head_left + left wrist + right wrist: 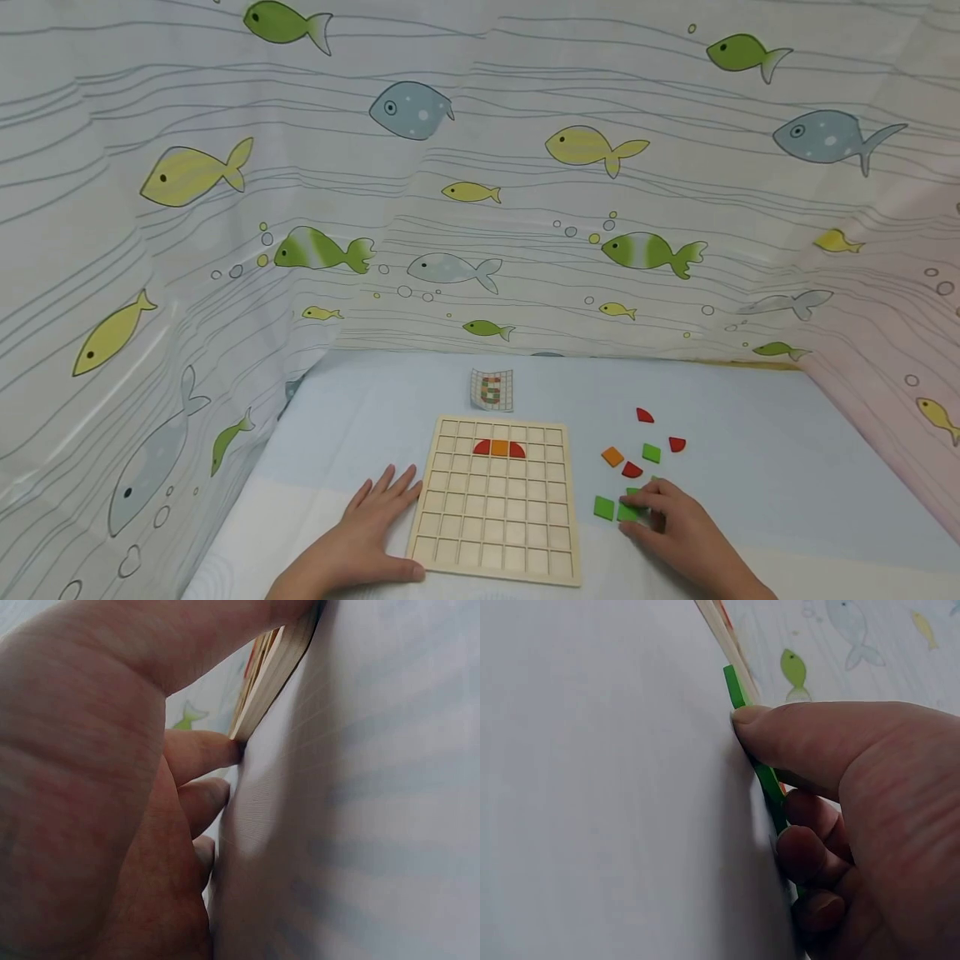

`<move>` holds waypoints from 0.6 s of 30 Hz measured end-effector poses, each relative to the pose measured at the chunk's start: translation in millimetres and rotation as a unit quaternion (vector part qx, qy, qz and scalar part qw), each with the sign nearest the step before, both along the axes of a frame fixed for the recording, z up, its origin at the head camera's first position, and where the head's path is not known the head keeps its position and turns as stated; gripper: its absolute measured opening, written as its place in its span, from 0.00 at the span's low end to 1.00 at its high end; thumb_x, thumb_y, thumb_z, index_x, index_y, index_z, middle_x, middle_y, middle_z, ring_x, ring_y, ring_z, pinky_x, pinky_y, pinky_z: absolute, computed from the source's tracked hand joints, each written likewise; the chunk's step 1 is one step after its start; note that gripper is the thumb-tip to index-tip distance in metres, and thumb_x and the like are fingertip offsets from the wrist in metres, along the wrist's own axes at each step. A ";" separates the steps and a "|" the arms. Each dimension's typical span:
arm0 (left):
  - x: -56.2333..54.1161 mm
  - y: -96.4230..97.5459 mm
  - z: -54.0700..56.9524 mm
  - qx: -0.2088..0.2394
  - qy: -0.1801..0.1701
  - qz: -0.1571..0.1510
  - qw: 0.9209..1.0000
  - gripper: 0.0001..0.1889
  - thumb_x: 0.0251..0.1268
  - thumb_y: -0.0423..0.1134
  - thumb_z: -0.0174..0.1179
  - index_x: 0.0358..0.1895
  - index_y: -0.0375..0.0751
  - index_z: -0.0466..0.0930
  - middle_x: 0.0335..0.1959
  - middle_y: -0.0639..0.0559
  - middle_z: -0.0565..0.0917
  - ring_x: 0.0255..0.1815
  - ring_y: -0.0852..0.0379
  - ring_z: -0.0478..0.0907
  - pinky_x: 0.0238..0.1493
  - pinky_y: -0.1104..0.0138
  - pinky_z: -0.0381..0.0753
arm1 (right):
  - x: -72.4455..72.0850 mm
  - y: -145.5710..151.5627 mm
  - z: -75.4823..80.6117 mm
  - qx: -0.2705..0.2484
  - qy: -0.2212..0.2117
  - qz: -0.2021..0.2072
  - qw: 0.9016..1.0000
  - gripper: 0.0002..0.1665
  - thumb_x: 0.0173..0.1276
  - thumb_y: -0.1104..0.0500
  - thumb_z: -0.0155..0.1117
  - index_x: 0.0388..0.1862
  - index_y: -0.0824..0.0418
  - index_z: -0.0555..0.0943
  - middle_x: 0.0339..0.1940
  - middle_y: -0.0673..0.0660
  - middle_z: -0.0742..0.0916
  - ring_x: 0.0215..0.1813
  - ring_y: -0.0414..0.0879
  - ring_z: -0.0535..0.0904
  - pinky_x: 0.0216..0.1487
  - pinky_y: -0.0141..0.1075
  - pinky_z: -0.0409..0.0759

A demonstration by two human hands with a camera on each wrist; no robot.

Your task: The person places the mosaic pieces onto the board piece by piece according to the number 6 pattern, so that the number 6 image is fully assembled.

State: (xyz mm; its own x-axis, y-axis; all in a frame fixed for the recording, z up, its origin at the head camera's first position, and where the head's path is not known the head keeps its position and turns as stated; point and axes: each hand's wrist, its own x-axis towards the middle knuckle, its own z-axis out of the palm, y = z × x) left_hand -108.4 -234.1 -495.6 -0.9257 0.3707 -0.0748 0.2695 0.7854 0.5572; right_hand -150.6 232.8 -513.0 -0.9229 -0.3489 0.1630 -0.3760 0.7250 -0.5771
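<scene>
A wooden grid board [495, 533] lies on the table, with two red quarter-circle tiles [482, 448] and an orange square tile [500, 448] between them in an upper row. My left hand [367, 525] rests flat with spread fingers at the board's left side; its thumb and index fingertip [229, 750] are right at the edge. To the right of the board, my right hand [675, 521] pinches a green square tile [628, 512] between thumb and fingers, low over the table. In the right wrist view the thumb [754, 727] presses on green tile edges.
Near the right hand lie another green square [603, 507], a further green square [651, 453], an orange square [612, 457] and loose red quarter-circles [632, 470]. A small pattern card [504, 377] lies beyond the board. A fish-print curtain [525, 233] surrounds the table.
</scene>
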 end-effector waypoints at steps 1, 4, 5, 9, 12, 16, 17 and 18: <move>0.0 -0.1 -0.3 0.000 0.000 0.000 1.000 0.60 0.39 0.74 0.69 0.74 0.39 0.64 0.78 0.44 0.56 0.78 0.35 0.41 0.70 0.36 0.38 | 0.0 -0.1 0.4 0.004 -0.002 -0.001 1.000 0.20 0.58 0.42 0.75 0.48 0.46 0.87 0.34 0.40 0.75 0.32 0.33 0.69 0.31 0.27 0.72; 0.2 -0.4 -1.0 -0.002 -0.002 0.002 1.000 0.60 0.39 0.74 0.69 0.74 0.39 0.64 0.78 0.44 0.55 0.78 0.35 0.40 0.70 0.36 0.38 | 0.2 -0.7 2.3 0.015 -0.013 -0.004 1.000 0.19 0.58 0.42 0.75 0.47 0.45 0.88 0.34 0.40 0.74 0.33 0.33 0.69 0.32 0.28 0.73; 0.2 -0.3 -1.1 -0.002 -0.003 0.002 1.000 0.60 0.39 0.74 0.69 0.74 0.40 0.64 0.78 0.44 0.55 0.78 0.35 0.40 0.71 0.36 0.37 | 0.5 -0.9 3.3 0.021 -0.019 -0.007 1.000 0.19 0.58 0.42 0.75 0.47 0.45 0.88 0.34 0.40 0.74 0.34 0.33 0.69 0.32 0.28 0.73; 0.6 0.2 -0.7 -0.001 -0.006 0.002 1.000 0.59 0.40 0.74 0.68 0.75 0.40 0.63 0.79 0.44 0.54 0.78 0.35 0.39 0.71 0.36 0.36 | 2.5 -1.4 7.4 0.044 -0.048 -0.022 0.998 0.20 0.56 0.41 0.76 0.46 0.45 0.88 0.34 0.40 0.75 0.34 0.33 0.69 0.32 0.28 0.73; 1.0 0.6 0.1 -0.001 -0.004 0.002 1.000 0.59 0.40 0.73 0.68 0.75 0.39 0.63 0.78 0.44 0.54 0.78 0.35 0.39 0.71 0.36 0.36 | 4.0 -2.0 9.9 0.055 -0.061 -0.029 0.996 0.19 0.55 0.42 0.77 0.45 0.44 0.87 0.35 0.39 0.75 0.34 0.33 0.69 0.32 0.28 0.73; 1.3 0.8 1.4 -0.003 0.000 0.003 1.000 0.60 0.39 0.74 0.68 0.74 0.39 0.64 0.78 0.44 0.55 0.78 0.34 0.40 0.71 0.36 0.37 | 5.3 -3.0 12.1 0.062 -0.062 -0.027 0.996 0.17 0.56 0.44 0.77 0.44 0.43 0.87 0.35 0.38 0.76 0.33 0.33 0.70 0.32 0.28 0.73; 1.3 0.8 1.7 -0.004 0.001 0.002 1.000 0.60 0.39 0.74 0.68 0.74 0.39 0.64 0.78 0.44 0.55 0.78 0.34 0.40 0.71 0.36 0.37 | 5.6 -3.2 12.4 0.062 -0.063 -0.029 0.996 0.18 0.55 0.44 0.77 0.45 0.43 0.87 0.35 0.38 0.76 0.33 0.33 0.70 0.32 0.28 0.73; 1.3 0.8 1.9 -0.003 0.001 0.002 1.000 0.60 0.40 0.74 0.68 0.74 0.39 0.63 0.78 0.44 0.55 0.78 0.34 0.40 0.71 0.36 0.37 | 6.0 -3.3 12.7 0.065 -0.064 -0.031 0.995 0.19 0.55 0.44 0.77 0.46 0.44 0.87 0.35 0.38 0.76 0.33 0.33 0.69 0.32 0.28 0.73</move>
State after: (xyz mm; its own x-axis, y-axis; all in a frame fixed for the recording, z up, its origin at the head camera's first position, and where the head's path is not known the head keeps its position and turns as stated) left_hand -107.1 -233.2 -493.7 -0.9272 0.3668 -0.0756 0.2673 0.7895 0.5524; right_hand -144.6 229.5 -500.3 -0.9538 -0.3005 0.0002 -0.2572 0.8159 -0.5178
